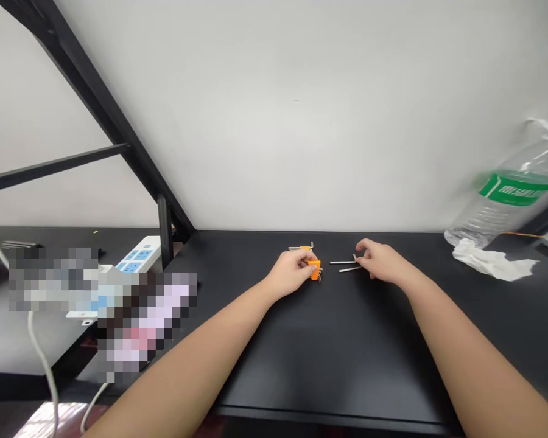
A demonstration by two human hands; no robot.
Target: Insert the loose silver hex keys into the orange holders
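Toward twelve o'clock at the black tabletop (329, 340), the orange holder (315, 270) is pinched in the left hand (291, 273), and its short keys (320, 277) could slip if that pinch slackens. Off its three o'clock side, two loose hex keys (341, 262) lie close together, so the curled fingers of the right hand (378, 261) might nudge one askew; whether they grip either, I cannot tell. At eleven o'clock, a second orange holder (305, 248) sits near enough for the left knuckles to bump.
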